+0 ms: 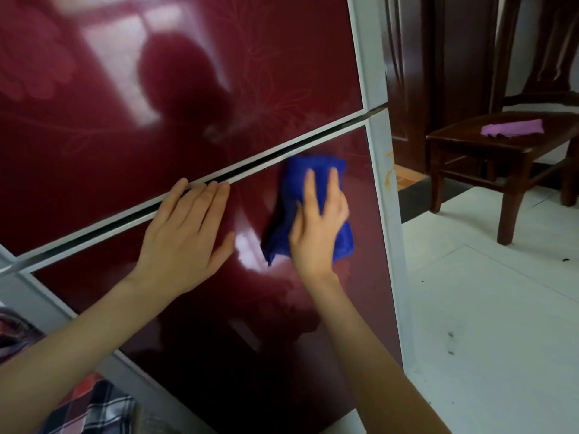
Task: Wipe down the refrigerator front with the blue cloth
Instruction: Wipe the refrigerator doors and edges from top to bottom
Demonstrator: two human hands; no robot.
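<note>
Right grip (318, 227) flat on blue cloth (297, 175) against refrigerator front (219, 339); left grip (185, 233) spread flat beside door seam (260, 167)

chair (488, 142): dark wood
purple cloth (512, 127): on chair seat
floor (488, 308): white, under chair
door (416, 73): dark, behind chair's left

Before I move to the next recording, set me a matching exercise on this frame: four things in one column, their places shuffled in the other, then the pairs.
Things
1. blue cloth
2. left hand
3. purple cloth
4. chair

Places
A. on the white floor, right of the refrigerator
B. spread on the lower door, fingertips at the gap between the doors
C. under the right hand, against the lower door
D. lying on the chair seat

Pairs: 1-C, 2-B, 3-D, 4-A
</note>
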